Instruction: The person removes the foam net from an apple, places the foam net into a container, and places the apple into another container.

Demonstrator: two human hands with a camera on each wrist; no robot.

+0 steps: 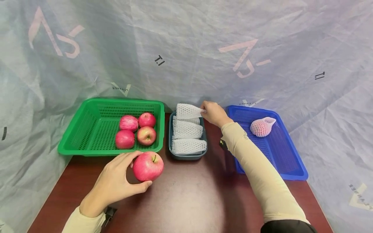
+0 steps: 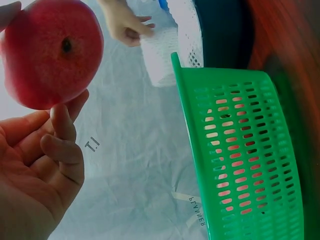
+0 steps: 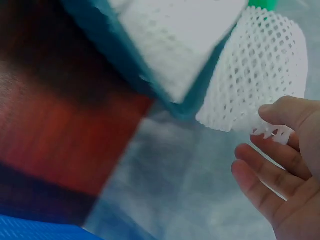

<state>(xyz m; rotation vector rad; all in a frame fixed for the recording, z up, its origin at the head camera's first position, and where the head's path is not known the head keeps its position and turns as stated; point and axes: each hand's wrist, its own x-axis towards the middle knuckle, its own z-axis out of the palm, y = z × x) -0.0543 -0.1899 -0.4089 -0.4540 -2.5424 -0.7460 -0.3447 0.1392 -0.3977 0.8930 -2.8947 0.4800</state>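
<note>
My left hand (image 1: pixel 116 179) grips a red apple (image 1: pixel 148 166) between thumb and fingers, in front of the green basket; its stem shows in the head view. In the left wrist view the apple (image 2: pixel 52 52) fills the upper left corner above the curled fingers. My right hand (image 1: pixel 215 113) pinches one end of a white foam net sleeve (image 1: pixel 188 111) over the back of a dark teal box (image 1: pixel 187 157). Seen from the right wrist, the thumb and index finger hold the net sleeve (image 3: pixel 260 65) at its edge. Several more foam net sleeves (image 1: pixel 189 146) lie stacked in the box.
To the left stands a green basket (image 1: pixel 65 147) with several red apples (image 1: pixel 125 139) in its right half. At the right a blue basket (image 1: pixel 294 161) holds one apple wrapped in a foam net (image 1: pixel 261 127). A grey sheet (image 1: pixel 186 48) hangs behind the brown table (image 1: pixel 180 200).
</note>
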